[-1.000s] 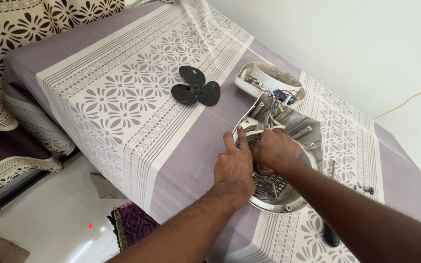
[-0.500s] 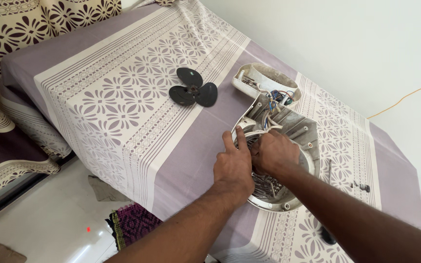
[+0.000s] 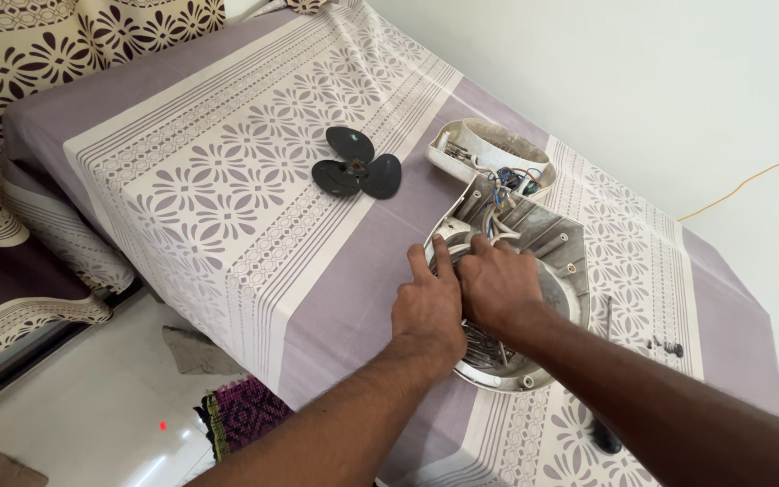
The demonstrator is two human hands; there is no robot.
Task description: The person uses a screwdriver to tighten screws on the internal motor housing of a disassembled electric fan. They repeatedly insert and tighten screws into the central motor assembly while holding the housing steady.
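Observation:
A white fan housing (image 3: 559,242) lies opened on a table covered by a purple and white patterned cloth (image 3: 227,180). Coloured wires (image 3: 507,180) show in its oval base at the far end. Both hands press on the round part of the housing. My left hand (image 3: 430,302) rests on its left rim with fingers spread. My right hand (image 3: 498,284) is curled over the middle, hiding what lies under it. A wire grille (image 3: 484,347) shows below the hands. A black three-blade fan propeller (image 3: 356,169) lies on the cloth to the left, apart from the hands.
A thin metal tool (image 3: 606,316) and small screws (image 3: 664,344) lie right of the housing. A patterned sofa (image 3: 11,81) stands at the left. The floor with a rag (image 3: 193,352) lies below the table edge. A white wall with a yellow cord (image 3: 750,180) runs behind.
Both hands stay on the fan housing with only small finger shifts. The camera view has drifted slightly; the propeller and housing lie where they were.

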